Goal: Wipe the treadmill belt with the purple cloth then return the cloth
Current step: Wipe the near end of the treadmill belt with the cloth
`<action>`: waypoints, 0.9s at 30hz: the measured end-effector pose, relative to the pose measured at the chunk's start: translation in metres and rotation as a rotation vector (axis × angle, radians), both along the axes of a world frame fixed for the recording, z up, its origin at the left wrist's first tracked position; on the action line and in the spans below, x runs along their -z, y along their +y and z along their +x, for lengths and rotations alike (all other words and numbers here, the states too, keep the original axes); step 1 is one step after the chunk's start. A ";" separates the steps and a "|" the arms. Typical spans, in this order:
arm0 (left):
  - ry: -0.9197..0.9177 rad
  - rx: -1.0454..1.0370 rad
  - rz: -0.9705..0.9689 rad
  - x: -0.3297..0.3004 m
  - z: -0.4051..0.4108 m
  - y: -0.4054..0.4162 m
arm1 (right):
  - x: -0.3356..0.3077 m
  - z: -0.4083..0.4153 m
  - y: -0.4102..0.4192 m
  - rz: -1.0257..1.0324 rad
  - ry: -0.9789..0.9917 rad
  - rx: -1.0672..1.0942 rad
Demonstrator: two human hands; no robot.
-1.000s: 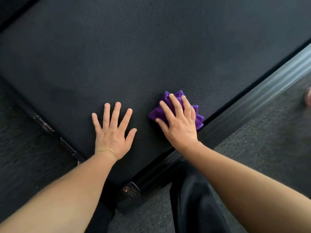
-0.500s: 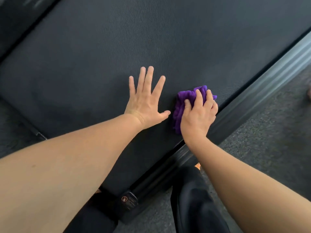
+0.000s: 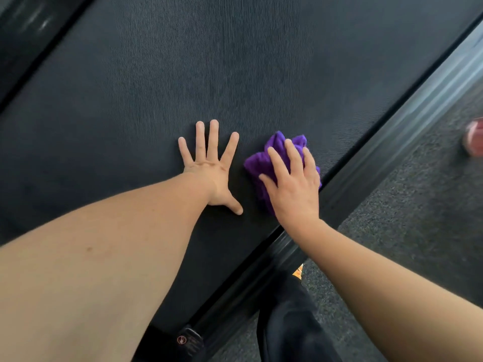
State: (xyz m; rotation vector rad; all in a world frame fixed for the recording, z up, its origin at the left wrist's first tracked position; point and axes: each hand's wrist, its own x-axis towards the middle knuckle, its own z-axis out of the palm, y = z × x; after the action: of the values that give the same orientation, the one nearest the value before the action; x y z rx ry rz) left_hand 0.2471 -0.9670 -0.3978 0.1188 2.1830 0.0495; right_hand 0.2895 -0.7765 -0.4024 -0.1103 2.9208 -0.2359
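Nearest the camera, both forearms reach out over the side rail [image 3: 366, 163] onto the treadmill belt [image 3: 156, 87]. Compared with half a second ago, the right hand [image 3: 292, 184] has loosened from a curled grip to flatter fingers laid over the purple cloth [image 3: 257, 163], and the cloth has spread a little beneath it, so I judge the wiping stroke is still under way, not finished. The right hand is half open, pressing the bunched cloth down onto the belt just inside the side rail; it covers the cloth but does not clench it. Beside it, farther from the rail, the left hand [image 3: 209, 165] lies fully open, 5 fingers splayed, palm flat on the belt, holding nothing. Returning the cloth is not yet begun.
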 end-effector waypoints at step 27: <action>-0.139 0.016 -0.106 -0.011 -0.010 0.010 | 0.003 -0.040 0.036 -0.009 0.046 0.098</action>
State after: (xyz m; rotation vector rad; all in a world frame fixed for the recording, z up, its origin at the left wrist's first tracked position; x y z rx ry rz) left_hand 0.2369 -0.9568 -0.3872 0.0709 2.0414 -0.0652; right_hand 0.2500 -0.7406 -0.4049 0.0260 2.9743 -0.2660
